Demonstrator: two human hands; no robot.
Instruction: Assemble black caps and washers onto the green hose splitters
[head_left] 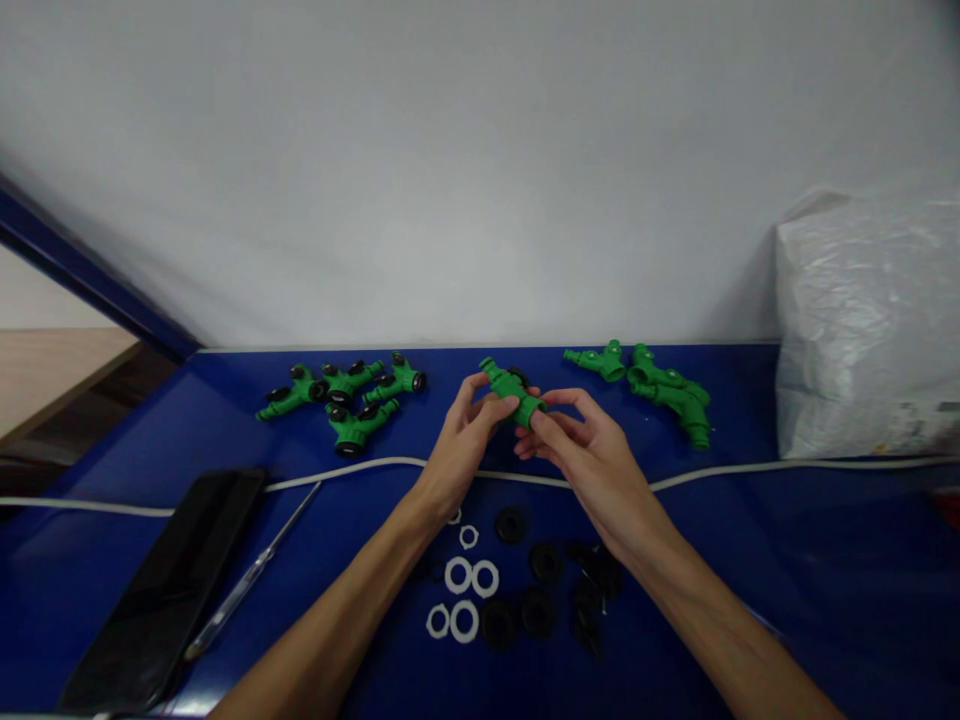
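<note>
Left hand [466,428]: gripping green Y-shaped hose connector [507,388] | Right hand [583,440]: thumb and fingers closed at its lower end | Connector: between both hands, over blue table [765,540] | Nearer: white rings [475,622], black rings [510,513]

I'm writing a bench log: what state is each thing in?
Held connector: tilted, in left hand, right hand touching
Left connectors: black parts fitted
Right connectors: no black parts visible
Phone: screen dark
Screwdriver: lying flat
Cable: uncoiled
White rings: loose
Black rings: loose
Plastic bag: standing upright
</note>
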